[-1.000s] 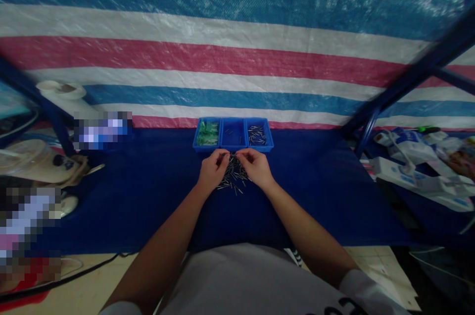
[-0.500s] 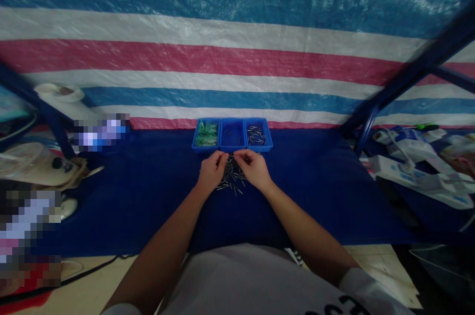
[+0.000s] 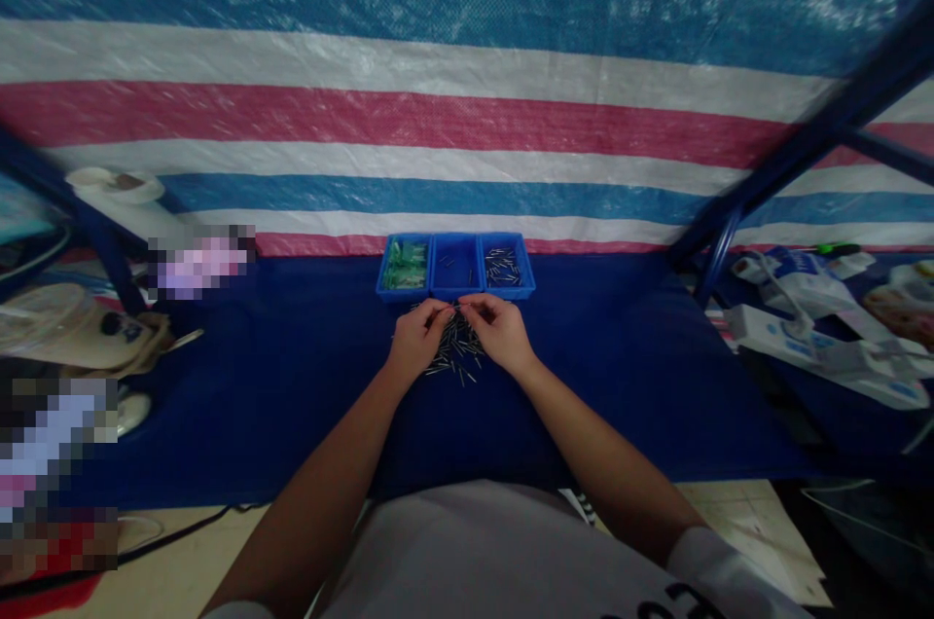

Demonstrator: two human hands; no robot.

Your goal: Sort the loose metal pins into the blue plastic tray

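A loose pile of small metal pins [image 3: 456,353] lies on the dark blue table cover [image 3: 292,376]. My left hand [image 3: 417,339] and my right hand [image 3: 498,331] rest on either side of the pile, fingertips pinched together above it. Each seems to hold a thin pin end, too small to name surely. Just behind my hands stands a blue tray [image 3: 455,288] with three compartments: green parts at the left, a few pins in the middle, more pins at the right.
A striped tarpaulin [image 3: 467,93] hangs behind the table. At the left are a fan base [image 3: 73,332] and a white roll [image 3: 117,191]. A white power strip [image 3: 824,346] and packets lie at the right, past a blue frame leg [image 3: 719,259].
Both hands stay pinched over the pile, shifting only slightly; the view has tilted a little.
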